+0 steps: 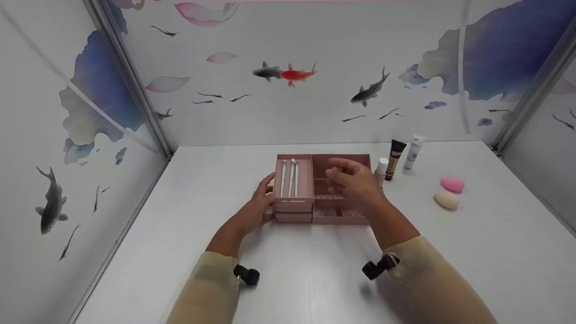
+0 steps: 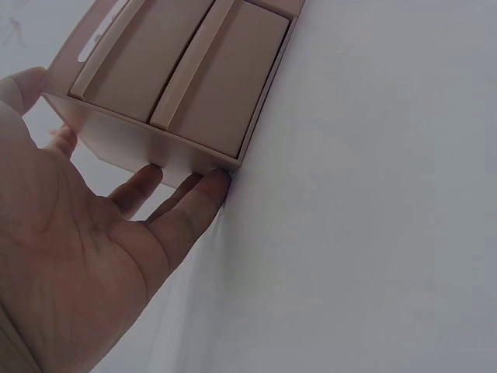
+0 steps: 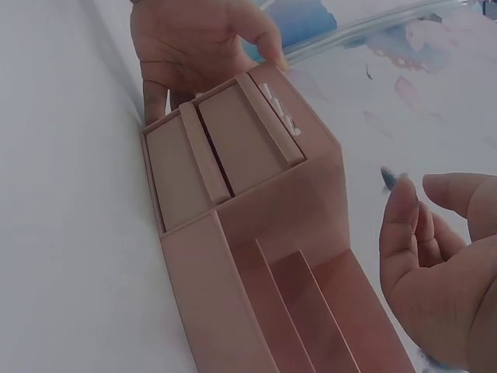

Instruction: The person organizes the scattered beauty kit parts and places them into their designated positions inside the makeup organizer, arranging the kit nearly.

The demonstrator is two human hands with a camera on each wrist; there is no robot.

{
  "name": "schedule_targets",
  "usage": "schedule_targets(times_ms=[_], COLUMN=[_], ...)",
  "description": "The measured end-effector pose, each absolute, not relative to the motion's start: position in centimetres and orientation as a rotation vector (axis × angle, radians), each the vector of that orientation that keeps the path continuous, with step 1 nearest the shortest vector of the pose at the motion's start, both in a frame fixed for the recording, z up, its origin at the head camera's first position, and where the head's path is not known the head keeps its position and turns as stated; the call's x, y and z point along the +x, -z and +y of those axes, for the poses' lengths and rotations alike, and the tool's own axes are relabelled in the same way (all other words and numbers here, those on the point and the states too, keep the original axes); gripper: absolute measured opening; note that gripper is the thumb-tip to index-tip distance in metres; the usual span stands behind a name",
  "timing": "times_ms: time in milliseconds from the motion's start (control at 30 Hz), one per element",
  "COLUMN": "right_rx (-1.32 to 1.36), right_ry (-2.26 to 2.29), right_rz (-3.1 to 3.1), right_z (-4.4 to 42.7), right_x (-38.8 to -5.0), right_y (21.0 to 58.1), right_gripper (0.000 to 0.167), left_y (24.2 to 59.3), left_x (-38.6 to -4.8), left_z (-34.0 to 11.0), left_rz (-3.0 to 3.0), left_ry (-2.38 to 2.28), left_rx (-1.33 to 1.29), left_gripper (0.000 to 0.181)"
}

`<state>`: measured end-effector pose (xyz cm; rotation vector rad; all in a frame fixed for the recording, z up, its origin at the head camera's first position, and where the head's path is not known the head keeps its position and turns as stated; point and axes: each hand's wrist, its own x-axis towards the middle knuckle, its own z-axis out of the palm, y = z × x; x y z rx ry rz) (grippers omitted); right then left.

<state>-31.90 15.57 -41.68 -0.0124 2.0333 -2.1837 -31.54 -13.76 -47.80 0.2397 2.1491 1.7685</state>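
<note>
A pink desk organizer (image 1: 294,206) stands on the white table, with two drawers on its left side and open compartments on its right. Several thin white sticks (image 1: 296,177) lie in its top left tray. My left hand (image 1: 260,200) touches the organizer's left side with spread fingers, its thumb at the upper edge in the left wrist view. Over the right compartments hovers my right hand (image 1: 357,182), its fingers loosely bent and nothing visible between them. In the right wrist view this hand (image 3: 446,272) is apart from the organizer. It partly hides the compartments in the head view.
Right of the organizer stand a white-capped bottle (image 1: 381,171), a black-capped tube (image 1: 394,159) and a white tube (image 1: 414,152). Farther right lie a pink makeup sponge (image 1: 452,184) and a beige sponge (image 1: 446,200). Printed panels (image 1: 288,112) enclose the table's back and sides.
</note>
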Motion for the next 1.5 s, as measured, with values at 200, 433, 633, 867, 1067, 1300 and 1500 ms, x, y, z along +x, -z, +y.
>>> schedule_targets(times_ms=[200,433,633,867,1067,1300,1500], right_rx=[-0.036,0.005,0.061,0.148,0.218,0.317,0.404], right_ry=[2.189,2.209,2.229,2.205,2.173,2.151,2.086], right_rz=[2.077,2.112,2.105,2.108,2.139,2.134,2.134], right_z=[17.5,20.8,23.3,25.9,27.8,29.1,29.7], right_x=[-31.5,-31.3,-31.4,-31.3,-31.3,-32.1,-32.7], right_y=[42.2,42.8,43.5,43.9,44.7,46.2,47.3], right_gripper=[0.054,0.049,0.055,0.05,0.052,0.054,0.059], left_y=[47.7,47.7,47.6,47.7,47.7,47.6,47.6], left_x=[-31.5,-31.3,-31.3,-31.3,-31.5,-31.3,-31.3], left_z=[-13.8,-13.7,-13.6,-13.7,-13.7,-13.5,-13.5], left_rz=[2.116,2.138,2.115,2.128,2.115,2.089,2.085], left_ry=[-1.814,-1.791,-1.806,-1.791,-1.811,-1.839,-1.843], left_rx=[0.204,0.213,0.213,0.23,0.206,0.194,0.199], left_gripper=[0.063,0.062,0.06,0.06,0.061,0.061,0.061])
